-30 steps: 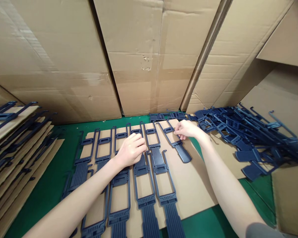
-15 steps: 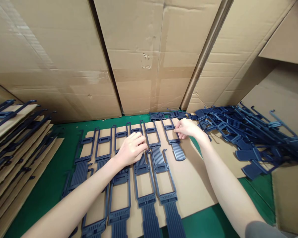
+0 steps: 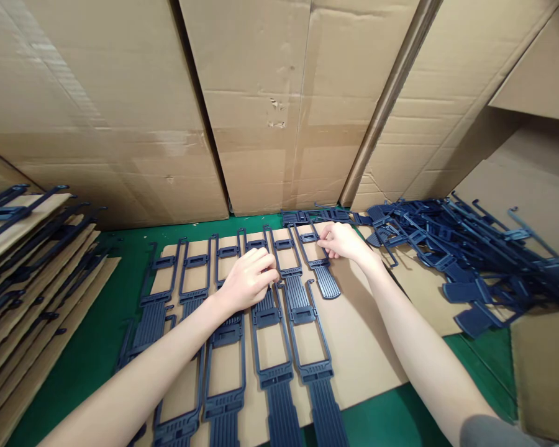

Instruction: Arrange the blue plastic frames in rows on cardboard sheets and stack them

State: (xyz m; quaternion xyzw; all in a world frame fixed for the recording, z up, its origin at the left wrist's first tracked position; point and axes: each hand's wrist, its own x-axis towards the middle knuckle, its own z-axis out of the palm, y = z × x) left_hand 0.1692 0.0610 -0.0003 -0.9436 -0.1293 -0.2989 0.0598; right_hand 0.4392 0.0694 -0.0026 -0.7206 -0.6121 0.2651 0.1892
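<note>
Dark blue plastic frames, each a rectangular loop with a ribbed tongue at one end, lie in two rows on a cardboard sheet (image 3: 368,347). My right hand (image 3: 342,241) pinches the right side of one plastic frame (image 3: 328,282) at the right end of the far row; its ribbed tongue points toward me. Over the middle of the rows, my left hand (image 3: 251,277) is closed with its fingers curled down, covering part of a frame (image 3: 274,347). Whatever its fingertips grip is hidden. Just right of it lies another frame (image 3: 310,338).
A tangled heap of similar frames (image 3: 419,233) lies at the right on cardboard. At the left stands a stack of cardboard sheets (image 3: 51,298) with frames between them. Large cardboard boxes (image 3: 279,112) wall off the back. The table surface (image 3: 386,416) is green.
My right hand has moved a little to the left, and the frame in it has shifted closer to the others in the far row. My left hand has hardly moved.
</note>
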